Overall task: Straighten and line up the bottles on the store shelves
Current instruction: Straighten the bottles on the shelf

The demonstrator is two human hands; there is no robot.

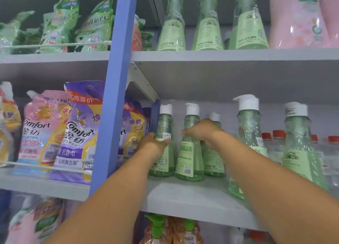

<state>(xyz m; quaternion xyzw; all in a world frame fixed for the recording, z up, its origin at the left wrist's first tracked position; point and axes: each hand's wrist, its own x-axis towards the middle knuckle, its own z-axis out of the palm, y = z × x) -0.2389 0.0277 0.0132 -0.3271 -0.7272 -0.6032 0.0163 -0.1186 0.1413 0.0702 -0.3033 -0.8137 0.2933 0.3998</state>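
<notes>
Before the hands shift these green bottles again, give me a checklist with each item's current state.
1. Left hand holds the leftmost clear green white-capped bottle: ok.
2. Right hand on a bottle: it is curled at the middle green bottle, but whether it grips that or the rear green bottle beside it: cannot tell.
3. All three back bottles upright: ok.
4. Labels facing forward: not ok, the middle bottle shows its barcode side.
5. Row in line: not ok, the two large green pump bottles stand nearer the grey shelf edge.
</notes>
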